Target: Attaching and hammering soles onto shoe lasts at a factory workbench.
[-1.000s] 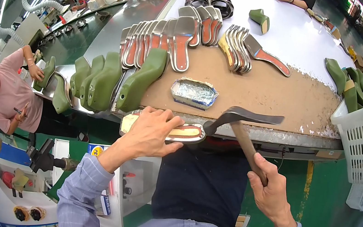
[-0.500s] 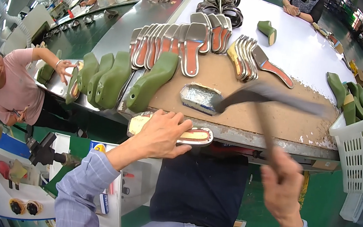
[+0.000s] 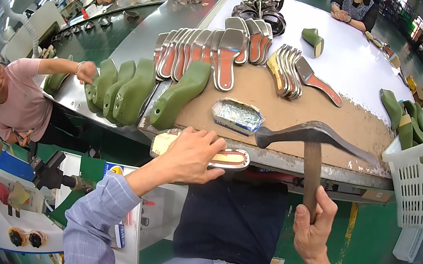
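My left hand (image 3: 186,156) is closed over the middle of a shoe sole piece (image 3: 232,159), held sole side up just off the near table edge; whether a last is inside cannot be made out. Pale yellow and reddish-brown show on its underside, within a dark rim. In my right hand (image 3: 315,230) is the wooden handle of a hammer (image 3: 311,167). Its long, curved dark head is level over the table's front edge, apart from the sole piece. Between the hammer and the green lasts sits a small cut-down box (image 3: 237,115) of thin silvery nails.
Green shoe lasts (image 3: 181,95) stand along the left table edge. Behind them are rows of insoles (image 3: 227,61) and a pile of dark straps (image 3: 261,9). A white basket (image 3: 418,177) of lasts is at right. A co-worker in pink (image 3: 25,92) is at left; others sit farther back.
The hammer, blurred before, has come lower and nearer to me, with my right hand drawn slightly down. My left hand keeps its hold. The co-worker's hand at left has closed.
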A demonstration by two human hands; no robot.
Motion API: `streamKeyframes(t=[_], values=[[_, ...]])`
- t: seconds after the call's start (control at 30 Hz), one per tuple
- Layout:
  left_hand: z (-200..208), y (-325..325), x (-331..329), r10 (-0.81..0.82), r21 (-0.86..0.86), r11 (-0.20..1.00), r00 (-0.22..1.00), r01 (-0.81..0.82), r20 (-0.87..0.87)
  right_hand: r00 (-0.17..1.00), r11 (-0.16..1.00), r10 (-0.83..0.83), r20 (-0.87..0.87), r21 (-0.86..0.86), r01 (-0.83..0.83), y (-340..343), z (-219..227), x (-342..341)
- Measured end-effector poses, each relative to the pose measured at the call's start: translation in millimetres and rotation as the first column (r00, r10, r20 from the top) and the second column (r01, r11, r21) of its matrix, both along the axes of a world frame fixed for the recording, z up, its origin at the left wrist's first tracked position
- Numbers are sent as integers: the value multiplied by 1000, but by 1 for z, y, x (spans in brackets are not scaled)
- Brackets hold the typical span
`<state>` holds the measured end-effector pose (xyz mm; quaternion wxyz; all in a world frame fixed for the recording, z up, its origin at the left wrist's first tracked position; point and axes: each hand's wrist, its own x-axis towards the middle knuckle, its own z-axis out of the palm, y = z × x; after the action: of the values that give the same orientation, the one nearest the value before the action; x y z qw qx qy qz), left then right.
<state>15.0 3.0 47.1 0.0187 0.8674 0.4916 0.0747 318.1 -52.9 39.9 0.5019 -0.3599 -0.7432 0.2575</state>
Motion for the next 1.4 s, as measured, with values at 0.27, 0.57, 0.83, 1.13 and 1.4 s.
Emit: streamKeyframes(t=[0.27, 0.57, 0.83, 1.13, 1.4], values=[[5, -4, -1, 50, -84, 995, 998, -52, -30, 999, 803, 28, -20, -595, -35, -4, -5, -11], [0, 1, 1, 63, -21, 998, 997, -62, 48, 881, 996, 40, 472, 53, -74, 20, 3, -16], [42, 1, -72, 319, 166, 861, 765, -480, 559, 419, 895, -443, 793, 419, 154, 113, -5, 92], [-1, -16, -185, 915, -58, 296, 265, -954, 303, 869, 955, 257, 423, -248, -162, 172, 28, -93], [-10, 8, -231, 899, -62, 74, 40, -995, 437, 520, 753, 654, 549, -537, -381, 137, 34, -145]])
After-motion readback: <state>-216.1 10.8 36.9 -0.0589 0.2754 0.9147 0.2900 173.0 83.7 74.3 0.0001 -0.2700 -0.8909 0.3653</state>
